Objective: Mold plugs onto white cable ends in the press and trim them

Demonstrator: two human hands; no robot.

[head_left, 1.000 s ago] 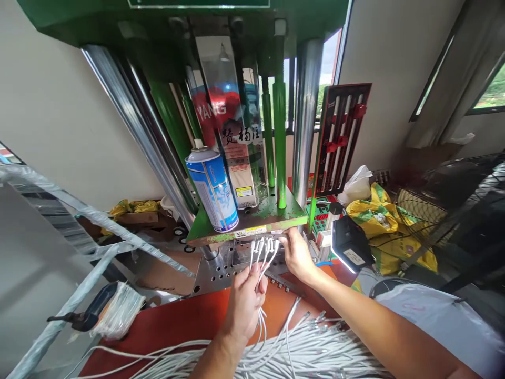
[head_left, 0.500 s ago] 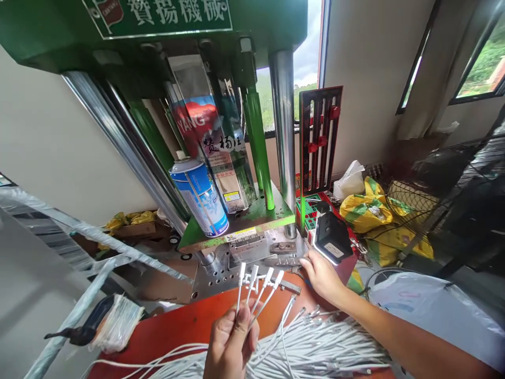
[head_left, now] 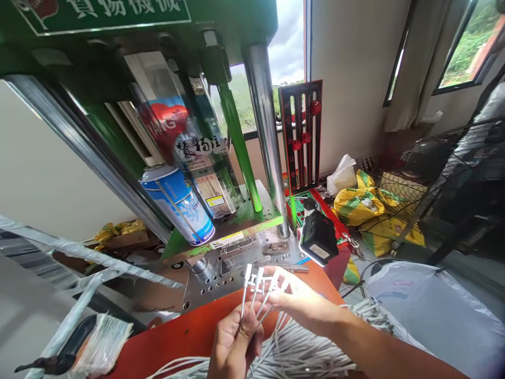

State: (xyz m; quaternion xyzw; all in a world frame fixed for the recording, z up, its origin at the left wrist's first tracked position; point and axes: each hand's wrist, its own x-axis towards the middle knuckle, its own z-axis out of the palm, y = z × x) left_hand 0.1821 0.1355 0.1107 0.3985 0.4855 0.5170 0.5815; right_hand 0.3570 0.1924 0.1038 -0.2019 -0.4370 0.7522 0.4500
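Pinching 4 white cables (head_left: 243, 303), the left grip (head_left: 236, 337) sits below their connectors (head_left: 259, 280), right grip (head_left: 302, 296) alongside, hold unclear.

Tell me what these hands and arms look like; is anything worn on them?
Both the left hand and the right hand are bare, with no glove or ring visible. The right forearm shows no sleeve, watch or cable; just past the left wrist, the picture ends.

Left hand (head_left: 235, 339) gripping cables (head_left: 243, 302) (white), right hand (head_left: 302, 297) alongside, green press (head_left: 240, 150) behind
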